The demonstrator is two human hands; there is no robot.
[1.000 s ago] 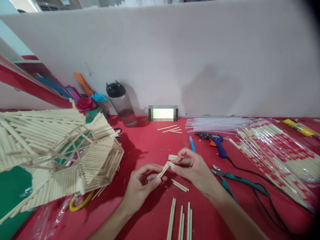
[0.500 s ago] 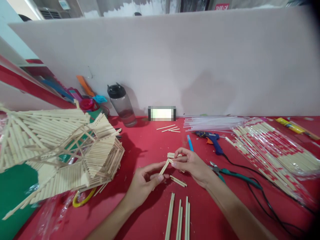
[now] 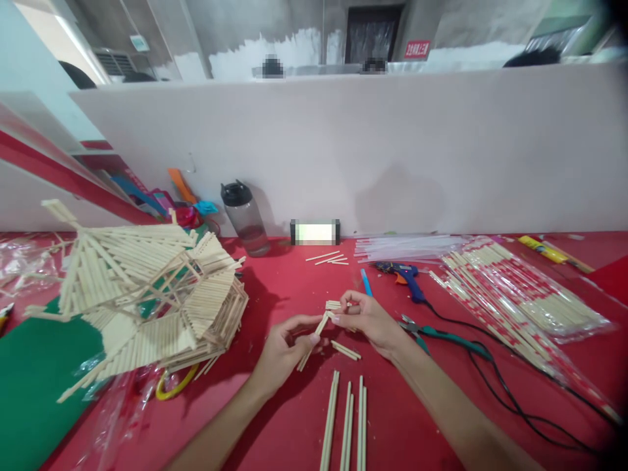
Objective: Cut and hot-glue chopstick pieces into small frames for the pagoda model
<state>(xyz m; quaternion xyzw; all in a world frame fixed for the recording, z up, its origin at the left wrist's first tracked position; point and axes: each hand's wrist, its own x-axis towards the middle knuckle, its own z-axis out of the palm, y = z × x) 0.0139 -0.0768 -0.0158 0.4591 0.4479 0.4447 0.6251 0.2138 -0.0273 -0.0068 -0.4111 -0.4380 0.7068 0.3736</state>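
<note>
My left hand (image 3: 286,350) pinches a small bundle of pale wooden sticks (image 3: 321,324) between thumb and fingers. At the upper end of this bundle, the fingertips of my right hand (image 3: 366,319) are closed on short stick pieces that meet it at an angle. Behind my fingers lies a short row of sticks (image 3: 334,305), partly covered by my right hand. Just below the hands, a few short sticks (image 3: 345,350) rest on the red table (image 3: 289,425). Longer sticks (image 3: 346,425) lie in three groups nearer the front edge.
A large stick model (image 3: 161,301) stands left, near a bottle (image 3: 245,219). To the right are a blue glue gun (image 3: 409,278), pliers (image 3: 456,338), a black cable, clear glue sticks (image 3: 407,248) and bagged chopsticks (image 3: 534,288). A white partition (image 3: 314,144) rises behind.
The camera view has tilted up and shifted, showing more above the partition and more of the left side. Both hands keep nearly the same pose on the sticks.
</note>
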